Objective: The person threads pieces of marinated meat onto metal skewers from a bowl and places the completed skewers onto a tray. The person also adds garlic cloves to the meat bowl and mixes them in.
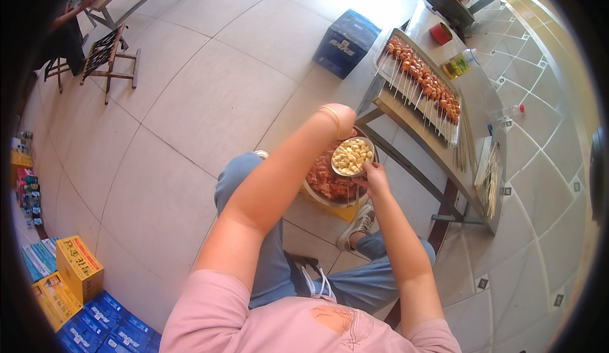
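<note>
My right hand (373,180) grips the near right rim of a small bowl (337,170) filled with peeled garlic cloves (352,155). The bowl is over the right side of a large round basin (315,195) holding pieces of raw reddish meat (328,177). Thin sticks show just below my right hand, over the meat; whether it holds them is unclear. My left hand (343,117) is bent down at the far side of the garlic bowl, with a yellow band on its wrist. Its fingers are mostly hidden, so what they hold cannot be told.
On a table at the right, a metal tray (380,62) holds skewered meat, with loose skewers (492,186), a jar of yellow liquid (456,67) and a red container (441,33) nearby. A blue box (346,43) stands beyond the basin; cartons and a folding stool (112,60) are left. Another person sits upper left.
</note>
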### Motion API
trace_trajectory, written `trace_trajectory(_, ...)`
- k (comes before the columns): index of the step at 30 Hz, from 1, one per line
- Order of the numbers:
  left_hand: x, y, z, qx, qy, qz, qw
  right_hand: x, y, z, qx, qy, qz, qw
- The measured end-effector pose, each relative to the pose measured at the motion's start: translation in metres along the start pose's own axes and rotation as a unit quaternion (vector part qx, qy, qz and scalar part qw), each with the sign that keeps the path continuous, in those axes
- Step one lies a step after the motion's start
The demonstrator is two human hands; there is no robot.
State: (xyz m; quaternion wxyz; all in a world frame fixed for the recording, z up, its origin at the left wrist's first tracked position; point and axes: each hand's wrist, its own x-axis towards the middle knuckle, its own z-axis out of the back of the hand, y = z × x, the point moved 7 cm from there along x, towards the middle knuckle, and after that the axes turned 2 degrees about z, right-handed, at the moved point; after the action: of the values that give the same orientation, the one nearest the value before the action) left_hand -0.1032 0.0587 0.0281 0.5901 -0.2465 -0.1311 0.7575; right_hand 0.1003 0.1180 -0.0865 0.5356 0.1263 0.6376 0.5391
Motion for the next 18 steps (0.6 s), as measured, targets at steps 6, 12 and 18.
trace_trajectory(6, -0.001, -0.002, 0.002, -0.004, 0.005, -0.003, 1.000, 0.010, 0.005, -0.006, -0.047, -0.020, 0.039, 0.998)
trace_trajectory(12, -0.003, -0.002, 0.002, 0.012, 0.027, 0.013, 0.999, 0.011, 0.006, -0.001, -0.052, -0.067, 0.056, 0.995)
trace_trajectory(18, -0.003, -0.003, 0.001, 0.013, 0.044, 0.024, 0.999, 0.008, -0.005, 0.011, 0.059, -0.009, -0.021, 0.998)
